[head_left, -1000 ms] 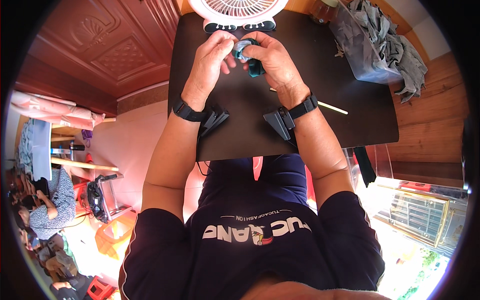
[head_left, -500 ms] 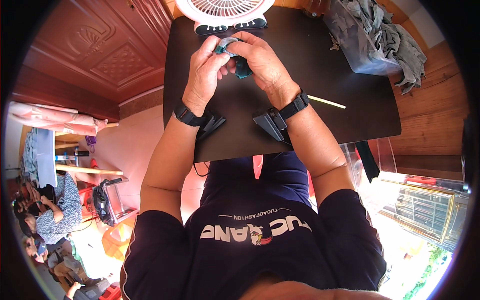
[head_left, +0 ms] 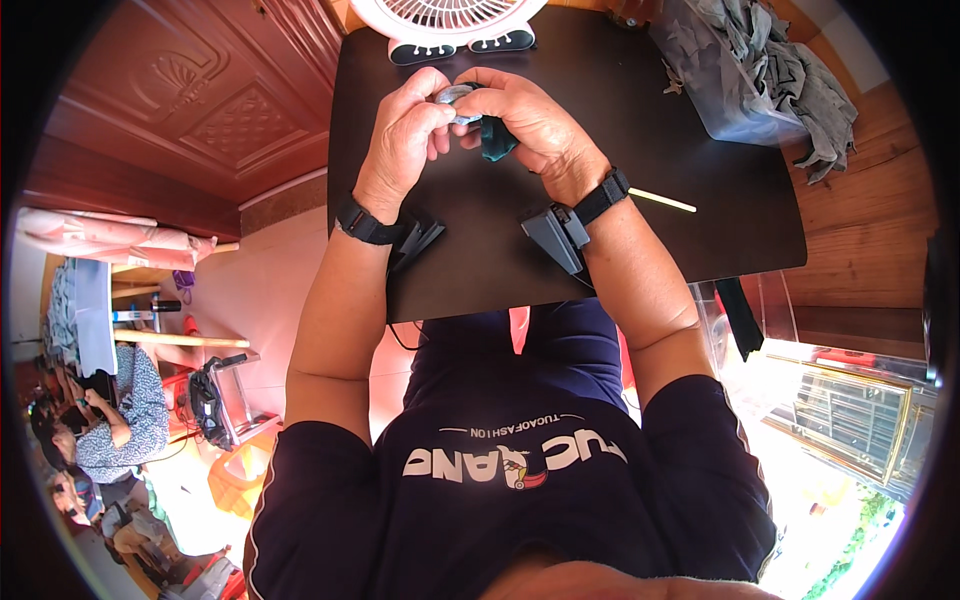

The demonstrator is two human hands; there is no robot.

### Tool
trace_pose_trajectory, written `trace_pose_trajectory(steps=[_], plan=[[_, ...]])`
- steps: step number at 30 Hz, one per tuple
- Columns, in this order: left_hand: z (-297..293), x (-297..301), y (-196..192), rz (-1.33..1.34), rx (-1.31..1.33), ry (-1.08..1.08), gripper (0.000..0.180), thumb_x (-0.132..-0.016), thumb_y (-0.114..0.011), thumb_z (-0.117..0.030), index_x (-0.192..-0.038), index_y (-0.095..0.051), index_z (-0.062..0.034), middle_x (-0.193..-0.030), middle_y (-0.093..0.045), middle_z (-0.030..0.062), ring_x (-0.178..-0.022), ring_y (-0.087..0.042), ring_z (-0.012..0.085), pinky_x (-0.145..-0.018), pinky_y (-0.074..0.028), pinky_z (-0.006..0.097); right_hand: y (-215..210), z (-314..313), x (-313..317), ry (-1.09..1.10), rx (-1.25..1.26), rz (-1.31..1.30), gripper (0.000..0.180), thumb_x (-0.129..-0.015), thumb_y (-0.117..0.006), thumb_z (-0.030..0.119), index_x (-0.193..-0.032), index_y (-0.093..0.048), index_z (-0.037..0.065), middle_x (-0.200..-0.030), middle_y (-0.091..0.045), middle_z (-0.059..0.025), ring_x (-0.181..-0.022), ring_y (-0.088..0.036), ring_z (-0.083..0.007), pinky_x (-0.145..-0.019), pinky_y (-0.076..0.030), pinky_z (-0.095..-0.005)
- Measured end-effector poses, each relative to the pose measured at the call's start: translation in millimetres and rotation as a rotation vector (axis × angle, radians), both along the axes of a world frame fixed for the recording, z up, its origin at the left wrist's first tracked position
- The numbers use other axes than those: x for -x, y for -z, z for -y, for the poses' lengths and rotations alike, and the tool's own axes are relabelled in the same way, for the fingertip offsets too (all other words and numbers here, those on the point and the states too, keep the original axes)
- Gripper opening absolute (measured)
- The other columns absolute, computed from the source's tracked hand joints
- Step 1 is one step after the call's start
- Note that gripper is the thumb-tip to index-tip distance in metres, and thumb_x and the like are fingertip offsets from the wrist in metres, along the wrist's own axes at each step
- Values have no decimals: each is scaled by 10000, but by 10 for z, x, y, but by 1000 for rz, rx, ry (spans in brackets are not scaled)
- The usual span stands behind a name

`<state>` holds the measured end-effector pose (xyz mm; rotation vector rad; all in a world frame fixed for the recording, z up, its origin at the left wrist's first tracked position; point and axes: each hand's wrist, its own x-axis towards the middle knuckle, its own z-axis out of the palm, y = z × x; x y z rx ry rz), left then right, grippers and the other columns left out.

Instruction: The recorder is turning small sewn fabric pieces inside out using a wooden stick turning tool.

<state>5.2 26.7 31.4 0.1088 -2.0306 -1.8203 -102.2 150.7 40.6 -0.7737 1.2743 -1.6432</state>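
Observation:
Over the far part of the dark table [head_left: 470,240], both my hands meet around a small piece of dark green fabric [head_left: 497,140] with a lighter grey-blue part [head_left: 456,96] folded at its top. My left hand [head_left: 408,125] is closed, its thumb and fingers pinching the lighter part's left side. My right hand [head_left: 525,120] is closed too, with its thumb pressed on the fabric from the right. The dark green end hangs down below the right hand's fingers. What the inner fingertips do is partly hidden. Each wrist wears a black strap with a small dark device.
A white fan [head_left: 450,22] stands just beyond my hands. At the far right, a clear plastic bin [head_left: 740,115] overflows with grey cloth [head_left: 800,100]. A thin pale yellow-green stick [head_left: 665,200] lies right of my right wrist. Other people [head_left: 105,430] sit at the far left.
My hands remain on the fabric. The lighter part has been turned and now shows a rounder edge, while the dark green end hangs more visibly. My right forearm has shifted slightly right.

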Motion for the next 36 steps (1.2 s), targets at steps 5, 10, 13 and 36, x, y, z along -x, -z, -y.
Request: trace_pose_trajectory(steps=[5, 10, 13, 36], plan=[[84, 5, 25, 60, -50, -36, 180, -792, -450, -194, -869, -516, -44, -678, -547, 32, -533, -505, 85, -443, -373, 191, 21, -8, 43, -89, 65, -61, 265, -766, -664, 167, -984, -595, 34, -820, -612, -16, -753, -577, -86, -681, -464, -219], [73, 0, 37, 54, -136, -49, 175, -836, -428, -186, -902, -514, -48, -652, -529, 41, -529, -527, 108, -433, -392, 202, -38, 17, -81, 87, 48, -316, 241, -724, -692, 108, -908, -587, -7, -764, -632, -45, -673, -576, -87, -594, -457, -220], [-16, 12, 34, -30, -223, -23, 201, -861, -439, -214, -944, -498, -40, -699, -553, 67, -554, -553, 136, -459, -425, 223, -33, 27, -101, 247, 59, -500, 211, -723, -682, 109, -867, -583, -10, -709, -638, -45, -622, -575, -92, -554, -453, -220], [13, 5, 42, -158, -204, -31, 108, -911, -470, -112, -993, -442, -48, -785, -578, 79, -619, -588, 161, -539, -479, 247, -29, 20, -68, 296, 144, -631, 185, -788, -641, 98, -936, -587, 1, -683, -619, -32, -630, -579, -105, -597, -481, -256]])
